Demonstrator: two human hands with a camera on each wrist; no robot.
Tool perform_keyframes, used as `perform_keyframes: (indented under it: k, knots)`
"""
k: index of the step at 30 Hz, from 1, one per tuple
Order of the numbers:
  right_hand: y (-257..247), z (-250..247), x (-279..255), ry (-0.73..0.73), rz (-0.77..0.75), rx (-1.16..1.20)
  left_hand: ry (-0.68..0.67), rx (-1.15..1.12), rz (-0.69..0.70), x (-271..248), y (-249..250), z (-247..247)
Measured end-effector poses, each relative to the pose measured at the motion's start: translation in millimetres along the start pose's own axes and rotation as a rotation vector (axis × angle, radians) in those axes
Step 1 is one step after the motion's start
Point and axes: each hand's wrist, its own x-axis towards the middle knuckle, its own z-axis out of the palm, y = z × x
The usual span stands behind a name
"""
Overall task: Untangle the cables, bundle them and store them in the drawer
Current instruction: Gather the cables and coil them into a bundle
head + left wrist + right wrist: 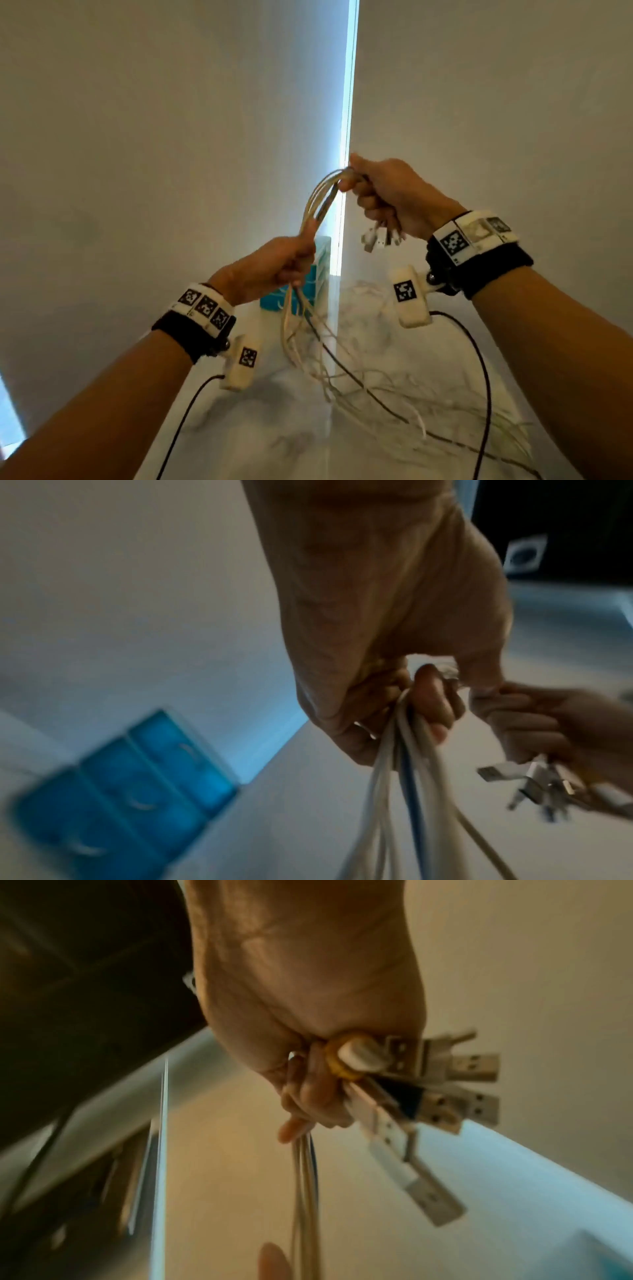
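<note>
Both hands are raised above the marble tabletop [260,421] with a bunch of white cables [320,198] and one dark cable between them. My right hand [383,195] grips the bunch near its ends, and several USB plugs [380,240] [455,1085] stick out below its fist. Lower and to the left, my left hand [277,263] is curled round the same strands [407,750]. Below that hand the cables hang down and spread in loose loops [394,397] over the tabletop. No drawer is in view.
A teal tissue box [301,277] [130,785] stands on the tabletop against the wall behind my left hand. Pale roller blinds fill the back, with a bright gap [349,102] between them. Black wrist-camera leads [479,377] hang from both wrists.
</note>
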Motion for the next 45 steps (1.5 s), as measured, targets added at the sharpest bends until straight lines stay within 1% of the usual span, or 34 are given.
perform_keyframes:
  k: [1,2,4,5,7,8,9,10,12,13,14,15,16,17,18,20,21,22,23,24,25,26,28,29,31,32,35,37,38,40,41,43,45]
  knots:
    - [15.5,3.4,-1.9,-0.025,0.054,-0.131,0.083,0.273,-0.035,-9.0,-13.1,-9.4]
    - [29.5,7.4,-4.0,-0.068,0.094,-0.237,0.163,0.552,-0.074,-17.9,-15.2,-21.8]
    - [45.6,18.8,-5.0,-0.163,0.12,-0.328,0.263,0.972,-0.118,-32.6,10.1,-52.3]
    - [44.6,26.1,-2.8,-0.194,0.106,-0.322,0.298,1.166,-0.098,-38.4,33.5,-66.3]
    - [23.9,42.5,4.7,-0.207,0.021,-0.271,0.423,1.562,0.022,-44.2,94.5,-93.9]
    - [6.4,51.7,9.5,-0.19,-0.043,-0.237,0.511,1.728,0.123,-45.9,127.9,-105.2]
    - [-13.3,60.1,14.0,-0.163,-0.114,-0.208,0.596,1.839,0.245,-48.5,162.1,-113.3]
    - [-33.3,67.4,18.3,-0.134,-0.189,-0.187,0.664,1.888,0.349,-50.7,192.0,-120.9]
    - [-65.9,73.6,26.2,-0.064,-0.322,-0.188,0.727,1.906,0.515,-55.1,234.8,-129.2]
    - [-75.0,72.2,30.3,-0.027,-0.358,-0.209,0.735,1.909,0.552,-54.4,242.0,-130.9]
    - [-78.6,68.2,32.8,-0.001,-0.372,-0.234,0.739,1.915,0.538,-51.9,239.6,-131.8]
    - [-75.6,63.6,35.3,0.013,-0.361,-0.26,0.73,1.911,0.492,-49.5,229.9,-130.6]
    - [-68.0,58.7,35.4,0.017,-0.333,-0.293,0.693,1.881,0.419,-47.7,212.2,-128.9]
    - [-55.3,54.4,35.0,0.015,-0.3,-0.343,0.621,1.815,0.321,-46.6,188.8,-125.4]
    - [-39.4,51.2,33.7,0.0,-0.267,-0.405,0.533,1.717,0.193,-45.6,162.9,-119.9]
    - [-0.5,48.2,27.9,-0.075,-0.183,-0.526,0.386,1.414,-0.129,-44.7,106.8,-104.4]
    - [20.1,47.9,22.8,-0.115,-0.128,-0.564,0.324,1.265,-0.268,-44.9,81.6,-94.3]
    - [39.9,48.8,16.3,-0.138,-0.071,-0.576,0.253,1.172,-0.361,-42.9,55.8,-86.6]
    - [59.2,49.2,10.5,-0.143,-0.023,-0.564,0.178,1.131,-0.403,-40.3,34.0,-78.2]
    - [78.1,49.7,4.4,-0.139,0.01,-0.537,0.134,1.118,-0.403,-37.4,14.6,-69.8]
    - [96.6,50.0,-0.8,-0.14,0.025,-0.515,0.129,1.108,-0.37,-34.2,-2.5,-61.5]
    - [114.3,50.6,-5.4,-0.142,0.029,-0.502,0.156,1.067,-0.306,-29.0,-17.0,-53.0]
    - [146.5,52.3,-14.4,-0.125,0.051,-0.45,0.187,0.873,-0.165,-15.5,-39.2,-32.4]
    - [161.2,53.0,-18.0,-0.101,0.069,-0.41,0.165,0.763,-0.125,-7.4,-47.5,-22.8]
    - [185.0,53.6,-24.2,-0.041,0.102,-0.305,0.125,0.632,-0.147,8.7,-62.1,-8.8]
    - [193.3,53.3,-27.7,-0.021,0.113,-0.26,0.13,0.631,-0.182,15.5,-68.9,-5.7]
    - [212.0,53.3,-35.4,0.027,0.144,-0.212,0.179,0.753,-0.266,25.0,-85.7,2.8]
    - [221.6,55.6,-37.6,0.05,0.21,-0.118,0.186,0.8,-0.279,27.7,-97.2,7.4]
    - [224.4,57.7,-38.3,0.046,0.267,-0.038,0.196,0.809,-0.284,28.2,-103.1,9.9]
    - [230.0,59.9,-37.6,-0.011,0.389,0.129,0.251,0.803,-0.264,28.7,-112.5,12.5]
    - [232.8,59.5,-38.7,-0.067,0.443,0.221,0.286,0.796,-0.229,29.8,-116.2,12.5]
    - [237.2,57.4,-41.4,-0.216,0.496,0.462,0.354,0.785,-0.137,32.3,-120.7,11.3]
    - [239.7,56.8,-47.6,-0.333,0.517,0.685,0.398,0.747,-0.07,32.8,-125.4,12.0]
